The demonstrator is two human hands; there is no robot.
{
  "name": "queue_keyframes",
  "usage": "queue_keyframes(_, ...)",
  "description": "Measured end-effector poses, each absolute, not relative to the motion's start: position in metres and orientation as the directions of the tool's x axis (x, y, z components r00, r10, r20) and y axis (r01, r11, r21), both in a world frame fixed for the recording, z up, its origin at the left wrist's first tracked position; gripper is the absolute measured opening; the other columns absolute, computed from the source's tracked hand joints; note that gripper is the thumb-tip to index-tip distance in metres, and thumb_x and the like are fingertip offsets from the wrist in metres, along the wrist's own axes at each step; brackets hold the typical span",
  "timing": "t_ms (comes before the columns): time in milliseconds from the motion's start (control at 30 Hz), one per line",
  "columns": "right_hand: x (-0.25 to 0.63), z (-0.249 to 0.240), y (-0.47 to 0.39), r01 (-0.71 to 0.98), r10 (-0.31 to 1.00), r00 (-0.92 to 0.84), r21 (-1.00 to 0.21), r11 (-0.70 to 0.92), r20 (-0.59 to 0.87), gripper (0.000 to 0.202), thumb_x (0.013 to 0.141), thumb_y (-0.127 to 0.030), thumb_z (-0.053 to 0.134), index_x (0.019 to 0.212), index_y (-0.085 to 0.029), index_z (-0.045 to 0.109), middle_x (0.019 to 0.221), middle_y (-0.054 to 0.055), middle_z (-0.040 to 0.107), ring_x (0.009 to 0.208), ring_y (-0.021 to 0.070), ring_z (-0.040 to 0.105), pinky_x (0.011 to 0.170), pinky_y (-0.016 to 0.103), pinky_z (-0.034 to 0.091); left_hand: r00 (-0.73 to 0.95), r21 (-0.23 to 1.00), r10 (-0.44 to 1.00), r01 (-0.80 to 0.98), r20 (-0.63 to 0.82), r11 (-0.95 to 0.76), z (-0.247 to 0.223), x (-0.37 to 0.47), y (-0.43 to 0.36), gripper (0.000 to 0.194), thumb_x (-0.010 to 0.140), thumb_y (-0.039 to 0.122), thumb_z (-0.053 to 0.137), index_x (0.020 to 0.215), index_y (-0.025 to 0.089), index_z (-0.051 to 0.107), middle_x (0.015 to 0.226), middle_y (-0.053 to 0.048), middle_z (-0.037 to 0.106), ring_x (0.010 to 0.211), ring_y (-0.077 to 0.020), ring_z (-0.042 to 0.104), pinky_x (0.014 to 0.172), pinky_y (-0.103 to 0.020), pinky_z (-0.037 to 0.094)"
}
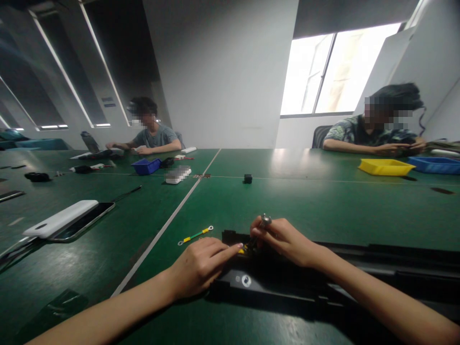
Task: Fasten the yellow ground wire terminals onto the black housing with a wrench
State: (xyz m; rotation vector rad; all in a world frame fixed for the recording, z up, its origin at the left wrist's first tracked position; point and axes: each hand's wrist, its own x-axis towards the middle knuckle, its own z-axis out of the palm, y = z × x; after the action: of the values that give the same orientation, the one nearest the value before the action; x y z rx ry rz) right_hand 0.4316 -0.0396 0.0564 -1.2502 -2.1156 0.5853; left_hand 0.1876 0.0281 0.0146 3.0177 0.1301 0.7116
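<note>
A long black housing (283, 282) lies on the green table in front of me, its near end under my hands. My left hand (201, 261) reaches over that end with its index finger stretched out, the fingertip touching a small yellow part (242, 250) inside. The fingers of my right hand (283, 239) are closed around a tool with a shiny metal end (266, 219), held upright above the housing; its lower part is mostly hidden. Beyond my left hand lies a short green-and-yellow wire (196, 235) with ring terminals at its ends.
A white power bank (64, 216) and a phone (86, 221) lie to the left. Further off are a small black block (247, 178), a blue bin (146, 166) and a yellow tray (386, 167). Two people (153, 132) sit across the table (201, 206).
</note>
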Motion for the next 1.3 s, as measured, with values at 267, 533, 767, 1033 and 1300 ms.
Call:
queue_keyframes(267,0.4322,0.0556,-0.0401,0.634,0.893,-0.365,-0.632,0.446,0.263,0.031,0.096,-0.039,0.034,0.084,-0.017,0.052,0.069,0.002,0.06,0.062,0.0143,0.057,0.064,0.025,0.043,0.891,0.048,0.095,0.082,0.444,-0.995,0.0131,0.1859,0.0267,0.044,0.09,0.011,0.042,0.134,0.013,0.042,0.106,-0.012,0.063,0.092,-0.0236,0.058,0.078,-0.038,0.051)
queue_keyframes(533,0.434,0.0552,-0.039,0.641,0.88,-0.376,-0.604,0.473,0.29,0.035,0.097,-0.041,0.031,0.086,-0.016,0.053,0.071,0.003,0.059,0.065,0.0144,0.057,0.065,0.026,0.044,0.888,0.039,0.094,0.086,0.449,-0.996,0.0143,0.1874,0.0266,0.043,0.09,0.011,0.041,0.133,0.013,0.043,0.104,-0.012,0.064,0.092,-0.0221,0.058,0.078,-0.037,0.052)
queue_keyframes(767,0.434,0.0549,-0.0384,0.635,0.867,-0.37,-0.59,0.499,0.334,0.041,0.097,-0.047,0.027,0.089,-0.016,0.053,0.068,0.003,0.059,0.063,0.0142,0.056,0.062,0.025,0.044,0.884,0.03,0.091,0.087,0.458,-0.996,0.0148,0.1874,0.027,0.044,0.09,0.01,0.041,0.133,0.014,0.043,0.104,-0.012,0.064,0.091,-0.022,0.058,0.077,-0.037,0.052)
queue_keyframes(1033,0.4334,0.0558,-0.0381,0.628,0.861,-0.375,-0.589,0.509,0.343,0.052,0.094,-0.056,0.022,0.089,-0.015,0.053,0.07,0.004,0.059,0.063,0.0143,0.057,0.062,0.025,0.044,0.889,0.047,0.089,0.076,0.449,-0.996,0.0145,0.1873,0.0281,0.044,0.088,0.009,0.044,0.132,0.012,0.043,0.105,-0.012,0.063,0.093,-0.0227,0.058,0.078,-0.038,0.052)
queue_keyframes(1300,0.4326,0.0558,-0.0393,0.593,0.86,-0.387,-0.625,0.508,0.332,0.045,0.095,-0.051,0.028,0.088,-0.014,0.053,0.072,0.004,0.059,0.064,0.0136,0.056,0.062,0.024,0.044,0.879,0.034,0.081,0.074,0.471,-0.997,0.0147,0.1875,0.0273,0.043,0.089,0.01,0.041,0.132,0.014,0.045,0.103,-0.012,0.064,0.093,-0.0217,0.059,0.078,-0.037,0.053)
